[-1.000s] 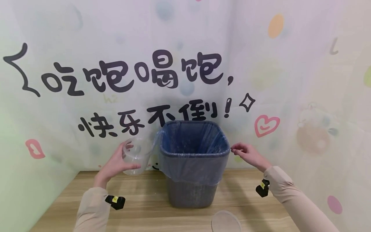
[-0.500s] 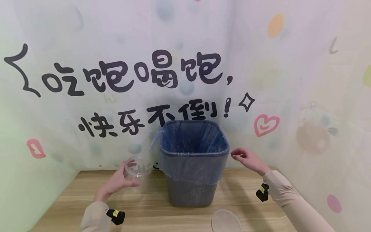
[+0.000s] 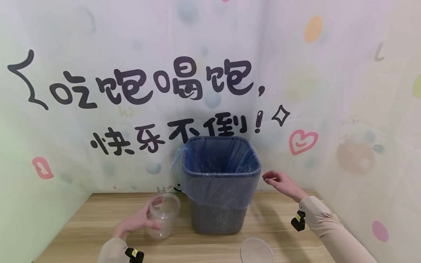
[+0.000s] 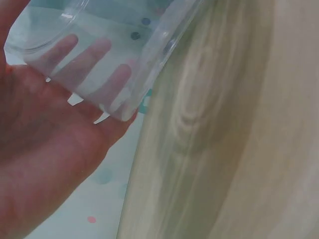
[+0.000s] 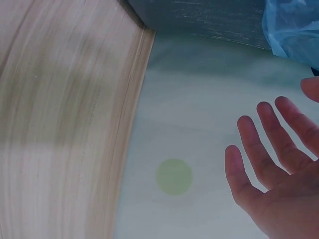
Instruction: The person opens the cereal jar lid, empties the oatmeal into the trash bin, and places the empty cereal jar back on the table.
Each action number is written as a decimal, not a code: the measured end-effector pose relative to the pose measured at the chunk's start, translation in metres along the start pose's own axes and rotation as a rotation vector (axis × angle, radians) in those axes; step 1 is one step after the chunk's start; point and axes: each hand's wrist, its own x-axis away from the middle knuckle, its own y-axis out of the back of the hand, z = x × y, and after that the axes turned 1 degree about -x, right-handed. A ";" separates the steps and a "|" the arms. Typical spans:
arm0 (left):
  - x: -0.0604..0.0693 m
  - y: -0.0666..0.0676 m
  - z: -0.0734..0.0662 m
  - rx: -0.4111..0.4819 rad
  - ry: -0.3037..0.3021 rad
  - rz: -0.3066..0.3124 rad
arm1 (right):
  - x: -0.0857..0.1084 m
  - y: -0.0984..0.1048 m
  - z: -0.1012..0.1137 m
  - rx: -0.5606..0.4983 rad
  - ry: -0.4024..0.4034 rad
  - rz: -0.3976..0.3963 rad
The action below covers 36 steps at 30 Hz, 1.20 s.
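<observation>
My left hand (image 3: 139, 220) holds a clear plastic tub (image 3: 164, 219) to the left of the bin. The tub has no lid on and is upright, low at the table; whether its base touches the wood I cannot tell. In the left wrist view, the fingers show through the wall of the plastic tub (image 4: 107, 64), wrapped round its side. My right hand (image 3: 283, 184) hovers just right of the bin, holding nothing. Its fingers (image 5: 256, 144) are loosely extended and apart from the bin in the right wrist view. A round clear lid (image 3: 256, 251) lies flat near the table's front.
A dark blue-grey waste bin (image 3: 218, 219) stands mid-table, with a translucent blue bag (image 3: 217, 190) folded over its rim. The wooden table (image 3: 88, 226) ends at a printed backdrop (image 3: 184, 29) behind and on both sides.
My left hand has lowered the plastic tub from beside the bin's rim to table level, shifting slightly right. My right hand has dropped slightly beside the bin. The bin and lid stay put.
</observation>
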 end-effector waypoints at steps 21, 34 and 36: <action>0.001 -0.017 0.018 0.182 -0.021 0.161 | 0.002 -0.003 -0.004 -0.018 -0.003 -0.006; 0.012 -0.013 0.003 0.103 0.084 0.168 | -0.002 -0.009 -0.012 0.000 0.018 -0.012; 0.015 -0.007 0.000 0.084 0.107 0.168 | -0.001 -0.009 -0.011 0.018 0.010 -0.015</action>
